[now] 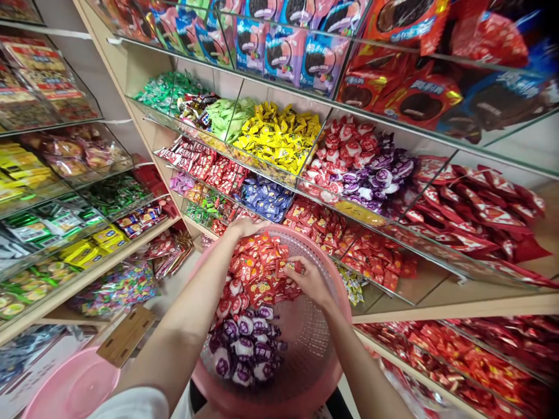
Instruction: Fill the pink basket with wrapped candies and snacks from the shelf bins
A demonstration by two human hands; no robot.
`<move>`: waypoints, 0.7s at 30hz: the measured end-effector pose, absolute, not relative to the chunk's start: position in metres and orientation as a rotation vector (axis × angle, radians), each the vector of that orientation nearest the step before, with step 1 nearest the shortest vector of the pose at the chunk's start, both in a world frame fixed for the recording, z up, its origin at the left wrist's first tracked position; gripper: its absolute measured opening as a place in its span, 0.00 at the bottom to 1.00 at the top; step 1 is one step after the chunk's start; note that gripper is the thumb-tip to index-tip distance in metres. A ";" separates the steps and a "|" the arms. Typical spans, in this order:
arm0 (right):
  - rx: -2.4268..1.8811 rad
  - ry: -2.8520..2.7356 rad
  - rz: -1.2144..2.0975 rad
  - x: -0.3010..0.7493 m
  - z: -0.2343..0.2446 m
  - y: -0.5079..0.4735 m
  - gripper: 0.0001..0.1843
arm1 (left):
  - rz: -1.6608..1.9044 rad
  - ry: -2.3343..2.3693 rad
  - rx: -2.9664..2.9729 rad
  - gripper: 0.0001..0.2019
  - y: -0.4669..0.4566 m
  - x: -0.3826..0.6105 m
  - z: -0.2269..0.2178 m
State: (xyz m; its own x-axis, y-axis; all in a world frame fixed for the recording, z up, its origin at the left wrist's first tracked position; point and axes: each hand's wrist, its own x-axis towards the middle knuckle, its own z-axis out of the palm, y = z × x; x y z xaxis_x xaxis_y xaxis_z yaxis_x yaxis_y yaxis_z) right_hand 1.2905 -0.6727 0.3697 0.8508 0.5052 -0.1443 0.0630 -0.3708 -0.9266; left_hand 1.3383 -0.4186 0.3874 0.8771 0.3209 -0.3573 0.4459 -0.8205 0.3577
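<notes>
A pink plastic basket (343,291) with a perforated wall sits tilted in front of me. Red wrapped candies (257,265) fill its far left part. Nearer to me lie purple-and-white wrapped candies (244,349), with a few red-and-white candies (231,299) between the two kinds. My left hand (247,226) reaches over the left side and is closed on the far rim; some of its fingers are hidden. Inside the basket, my right hand (308,280) pinches a red candy packet (292,267) at the right edge of the red pile.
Glass-fronted shelves of candy rise ahead, with yellow candies (279,137), blue packets (266,198) and red packets (476,203). Lower red bins (375,256) stand close to the basket's right. A pink tub (74,384) and a brown board (126,336) are at lower left.
</notes>
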 end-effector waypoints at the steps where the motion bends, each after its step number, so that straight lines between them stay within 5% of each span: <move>1: -1.901 -0.422 0.497 1.290 0.370 -0.672 0.22 | -0.389 0.564 2.614 0.45 -0.418 1.338 0.388; 12: -1.718 -0.381 0.658 1.285 0.352 -0.666 0.18 | -0.394 0.550 2.625 0.45 -0.417 1.340 0.388; 21: -1.950 -0.279 0.439 1.278 0.341 -0.657 0.23 | -0.364 0.548 2.633 0.45 -0.418 1.337 0.391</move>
State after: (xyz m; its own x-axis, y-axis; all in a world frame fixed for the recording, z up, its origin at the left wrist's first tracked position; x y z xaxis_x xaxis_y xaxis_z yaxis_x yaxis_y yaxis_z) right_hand 1.2782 -0.6574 0.3412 0.9049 0.3876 -0.1761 -0.0042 -0.4055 -0.9141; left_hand 1.3371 -0.4176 0.3907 0.8878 0.3189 -0.3320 0.4299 -0.8321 0.3503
